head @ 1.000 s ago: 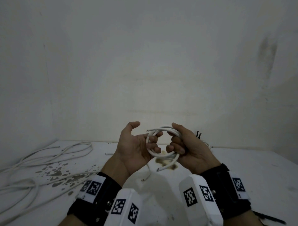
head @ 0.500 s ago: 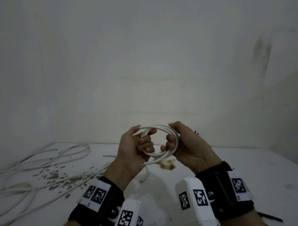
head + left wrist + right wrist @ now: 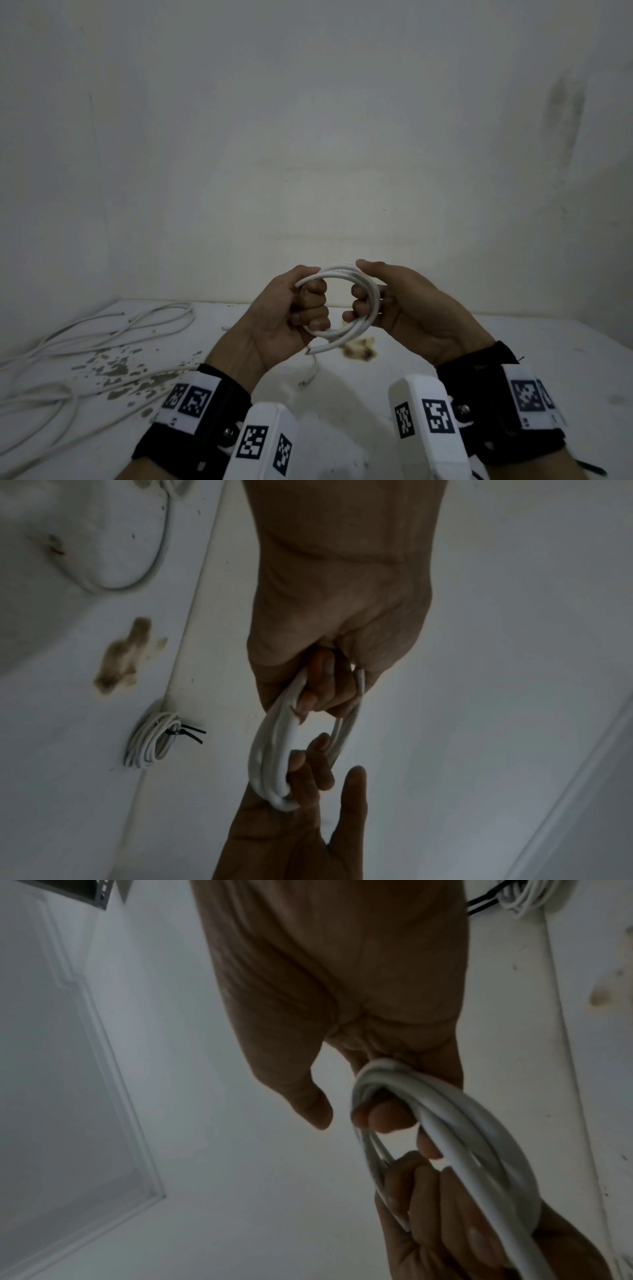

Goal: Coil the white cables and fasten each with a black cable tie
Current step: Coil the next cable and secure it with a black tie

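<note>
Over the stained white table (image 3: 513,359) by a bare wall (image 3: 308,120), my left hand (image 3: 284,318) and right hand (image 3: 411,308) both grip 1 white cable coil (image 3: 356,274), its far side hidden behind my fingers.

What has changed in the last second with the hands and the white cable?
The left hand has closed its fingers round the white cable coil, thumb folded down. The right hand keeps its grip. The loose cables lie unmoved on the table.
</note>
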Available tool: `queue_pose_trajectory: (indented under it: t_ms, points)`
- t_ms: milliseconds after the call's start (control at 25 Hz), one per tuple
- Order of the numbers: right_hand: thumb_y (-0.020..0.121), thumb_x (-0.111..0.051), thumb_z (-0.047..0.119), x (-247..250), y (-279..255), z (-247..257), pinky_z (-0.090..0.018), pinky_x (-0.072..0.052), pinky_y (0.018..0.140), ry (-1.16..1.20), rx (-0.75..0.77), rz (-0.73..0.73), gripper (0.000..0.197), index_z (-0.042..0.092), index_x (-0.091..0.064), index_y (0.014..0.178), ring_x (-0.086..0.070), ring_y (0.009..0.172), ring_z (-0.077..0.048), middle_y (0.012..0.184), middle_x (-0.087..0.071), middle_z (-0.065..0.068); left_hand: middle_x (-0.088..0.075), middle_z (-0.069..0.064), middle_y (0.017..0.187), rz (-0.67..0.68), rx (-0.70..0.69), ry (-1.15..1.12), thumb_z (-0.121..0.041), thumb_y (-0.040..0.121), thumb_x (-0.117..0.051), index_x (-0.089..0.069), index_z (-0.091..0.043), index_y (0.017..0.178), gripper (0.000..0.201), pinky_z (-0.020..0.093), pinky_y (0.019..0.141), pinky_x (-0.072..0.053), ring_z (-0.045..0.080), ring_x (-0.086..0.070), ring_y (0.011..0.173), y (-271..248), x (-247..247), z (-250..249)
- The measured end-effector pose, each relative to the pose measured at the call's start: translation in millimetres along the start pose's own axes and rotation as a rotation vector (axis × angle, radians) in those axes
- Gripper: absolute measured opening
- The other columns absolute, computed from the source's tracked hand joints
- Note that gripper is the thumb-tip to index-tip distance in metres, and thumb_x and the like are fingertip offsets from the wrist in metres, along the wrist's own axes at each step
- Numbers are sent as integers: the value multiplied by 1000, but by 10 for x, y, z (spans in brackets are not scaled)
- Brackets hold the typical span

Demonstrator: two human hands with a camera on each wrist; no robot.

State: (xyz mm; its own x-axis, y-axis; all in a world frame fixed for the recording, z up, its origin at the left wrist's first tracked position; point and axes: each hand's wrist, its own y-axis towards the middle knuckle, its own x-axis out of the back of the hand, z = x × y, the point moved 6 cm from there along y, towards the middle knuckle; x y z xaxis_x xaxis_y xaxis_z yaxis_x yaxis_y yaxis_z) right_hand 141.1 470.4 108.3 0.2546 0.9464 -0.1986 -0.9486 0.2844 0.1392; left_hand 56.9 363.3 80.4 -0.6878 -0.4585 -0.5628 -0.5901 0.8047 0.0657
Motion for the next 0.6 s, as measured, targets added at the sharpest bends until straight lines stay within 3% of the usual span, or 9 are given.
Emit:
queue_pose_trajectory:
  t_ms: [80,120,160,240,400,520,600]
  points:
    - [94,-64,15,26,-17,61,-40,-61,74,-145,98,-15,16,10,-66,109,-66,70,-27,90,-63,-13,-18,-8,43,-21,-64,-23,-26,91,-49,-42,-17,57,36,22,39,-26,8,-18,33,0,21,-65]
    - [91,-69,16,44,-23,101,-39,-62,76,-284,189,-59,28,21,-64,118,-69,79,-25,100,-65,-10,-18,-8,43,-40,-97,-33,-26,92,-48,-43,-17,56,37,22,38,-26,7,-18,33,3,23,-93]
    - [88,-73,17,41,-37,153,-34,-61,75,-458,310,-117,37,32,-62,120,-70,85,-21,105,-65,-4,-18,-8,43,-67,-129,-34,-25,93,-46,-43,-17,56,39,21,37,-26,7,-17,33,8,23,-115]
    - [82,-79,20,-32,-106,253,-24,-56,69,-797,586,-249,36,38,-66,110,-66,85,-11,101,-63,7,-17,-8,43,-123,-178,-30,-25,96,-43,-44,-17,53,43,21,35,-25,8,-16,32,16,4,-120]
    - [82,-80,19,-115,-173,261,-24,-47,55,-1166,937,-425,12,24,-74,92,-58,66,-12,89,-64,4,-17,-7,45,-153,-174,-19,-31,100,-38,-43,-17,55,47,22,37,-24,8,-15,34,24,-49,-25]
    - [86,-75,12,-167,-179,243,-23,-44,47,-1304,1055,-417,6,16,-71,89,-51,58,-11,86,-66,1,-18,-5,45,-139,-160,0,-26,100,-33,-46,-15,51,52,22,38,-25,9,-15,34,44,-63,15]
    - [86,-75,8,-174,-177,240,-27,-48,45,-1315,1099,-384,7,14,-71,89,-54,53,-15,84,-68,-2,-18,-5,45,-120,-146,24,-24,98,-35,-47,-15,50,51,22,38,-26,9,-15,36,36,-57,7]
